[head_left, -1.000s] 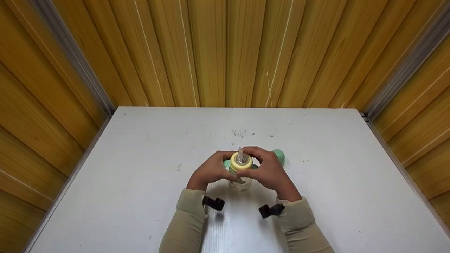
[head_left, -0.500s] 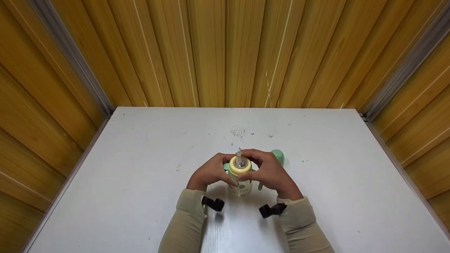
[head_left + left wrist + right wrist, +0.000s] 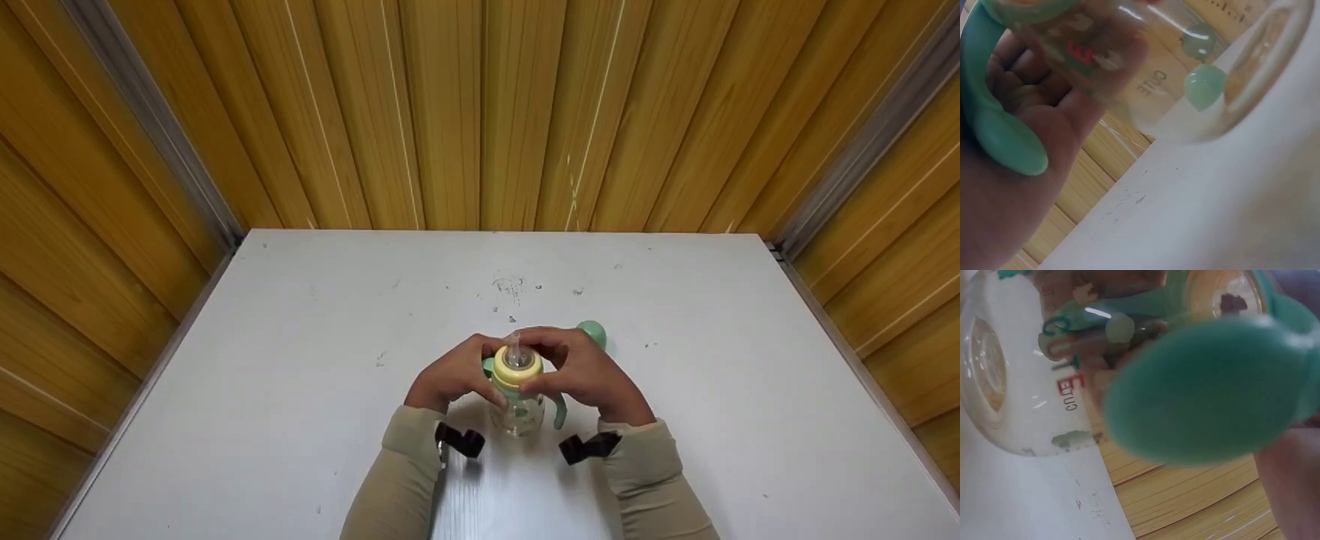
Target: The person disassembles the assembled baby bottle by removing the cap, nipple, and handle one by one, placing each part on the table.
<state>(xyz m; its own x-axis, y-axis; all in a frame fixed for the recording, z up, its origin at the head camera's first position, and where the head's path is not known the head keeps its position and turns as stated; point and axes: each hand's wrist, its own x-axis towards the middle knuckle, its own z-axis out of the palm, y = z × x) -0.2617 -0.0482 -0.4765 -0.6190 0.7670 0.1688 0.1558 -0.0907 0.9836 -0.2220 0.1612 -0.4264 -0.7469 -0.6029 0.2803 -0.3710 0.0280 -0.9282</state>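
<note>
A baby bottle (image 3: 523,420) stands between both hands with its teat (image 3: 514,351) on top and a yellow collar (image 3: 517,378) below that. Curled around the bottle's left side, my left hand (image 3: 455,373) has its thumb across the front, under the collar. The thumb and fingers of my right hand (image 3: 583,369) pinch the collar from the right. A green handle (image 3: 560,412) hangs below the right hand. In the left wrist view, the clear body (image 3: 1145,67) shows leaf prints and lettering, and a green handle (image 3: 1010,140) lies before the palm. Another green handle (image 3: 1202,394) covers much of the right wrist view.
A green cap (image 3: 593,332) lies on the white table (image 3: 300,390) behind the right hand, partly hidden by it. Wood-patterned panels (image 3: 450,112) rise beyond the table's back edge and at both sides. Black wrist mounts sit on both sleeves.
Both hands and the bottle have shifted slightly toward the person. More of the clear body and the right-hand handle now shows. The green cap stays in place.
</note>
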